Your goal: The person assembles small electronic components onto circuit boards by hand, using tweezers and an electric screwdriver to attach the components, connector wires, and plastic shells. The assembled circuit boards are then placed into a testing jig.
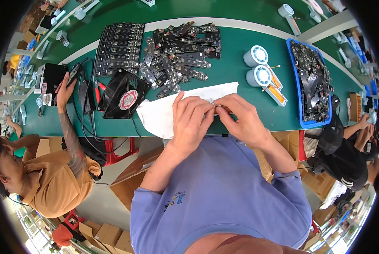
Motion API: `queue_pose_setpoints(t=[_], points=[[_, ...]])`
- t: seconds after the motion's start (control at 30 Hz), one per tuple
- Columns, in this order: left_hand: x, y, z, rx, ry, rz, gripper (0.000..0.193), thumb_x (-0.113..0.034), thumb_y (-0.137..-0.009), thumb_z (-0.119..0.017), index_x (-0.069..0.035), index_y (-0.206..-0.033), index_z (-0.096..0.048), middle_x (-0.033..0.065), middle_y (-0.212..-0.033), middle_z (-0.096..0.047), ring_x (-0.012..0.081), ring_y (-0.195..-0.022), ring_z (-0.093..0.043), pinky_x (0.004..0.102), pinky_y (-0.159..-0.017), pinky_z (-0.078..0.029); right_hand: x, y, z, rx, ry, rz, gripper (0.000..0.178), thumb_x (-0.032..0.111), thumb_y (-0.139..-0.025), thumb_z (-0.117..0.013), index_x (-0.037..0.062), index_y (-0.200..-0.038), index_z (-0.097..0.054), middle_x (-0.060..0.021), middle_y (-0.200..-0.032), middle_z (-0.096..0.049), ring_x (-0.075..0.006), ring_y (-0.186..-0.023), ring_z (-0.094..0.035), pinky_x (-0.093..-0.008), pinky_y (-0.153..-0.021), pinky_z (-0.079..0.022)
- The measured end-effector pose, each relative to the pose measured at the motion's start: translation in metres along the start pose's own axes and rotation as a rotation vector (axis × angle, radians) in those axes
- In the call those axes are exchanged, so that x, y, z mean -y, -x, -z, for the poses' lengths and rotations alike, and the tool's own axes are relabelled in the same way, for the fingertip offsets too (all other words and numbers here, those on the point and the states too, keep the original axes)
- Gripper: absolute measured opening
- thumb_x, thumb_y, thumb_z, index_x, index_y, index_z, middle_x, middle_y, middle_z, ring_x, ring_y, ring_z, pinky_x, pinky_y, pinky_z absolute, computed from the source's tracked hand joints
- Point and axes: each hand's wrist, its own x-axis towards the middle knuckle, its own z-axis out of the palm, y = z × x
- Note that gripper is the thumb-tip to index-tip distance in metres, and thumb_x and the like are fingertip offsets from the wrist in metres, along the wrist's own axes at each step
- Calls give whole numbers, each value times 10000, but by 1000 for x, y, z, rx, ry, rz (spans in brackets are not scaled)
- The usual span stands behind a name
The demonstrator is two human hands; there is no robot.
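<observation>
My left hand (191,118) and my right hand (241,116) meet over a white sheet (159,116), paper or cloth, at the bench's near edge. The fingertips of both are closed in a pinch around something tiny and pale between them, too small to name. Just beyond the sheet lies a loose heap of narrow black circuit boards (176,55). To the left of the sheet a black square fan (125,94) leans at a tilt. Two light-blue handheld fans (259,76) with orange inside their handles lie beyond my right hand.
Unsplit board panels (119,48) lie at the back left. A blue tray (301,84) full of boards stands at the right. Red-handled pliers (98,91) and black cables (80,114) lie left of the black fan. A co-worker's hand (65,91) holds a dark tool there.
</observation>
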Motion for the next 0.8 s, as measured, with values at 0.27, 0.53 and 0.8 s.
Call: queue_pose_setpoints(t=[0.27, 0.53, 0.8], points=[[-2, -3, -2, -10, 18, -15, 262, 25, -785, -814, -71, -1010, -721, 44, -1046, -709, 294, -1129, -628, 508, -1155, -407, -2, 2, -2, -36, 146, 60, 201, 11, -910, -739, -1, -1094, -658, -146, -1029, -694, -340, -832, -717, -419, -701, -589], [7, 5, 4, 27, 7, -56, 245, 3, -807, -827, -50, -1020, -719, 81, -1036, -717, 328, -1088, -639, 547, -1128, -433, -16, -5, -9, 18, 348, 373, 206, 139, -893, -737, 10, -1018, -635, -131, -910, -625, -327, -808, -670, -433, -695, -576], [-2, 1, 1, 6, -59, -85, 212, 35, -830, -779, -35, -1012, -696, 88, -1013, -697, 317, -1062, -645, 554, -1134, -424, -23, -1, -7, 88, 252, 313, 212, 137, -958, -677, -38, -1053, -605, -156, -979, -591, -333, -874, -659, -436, -750, -571]])
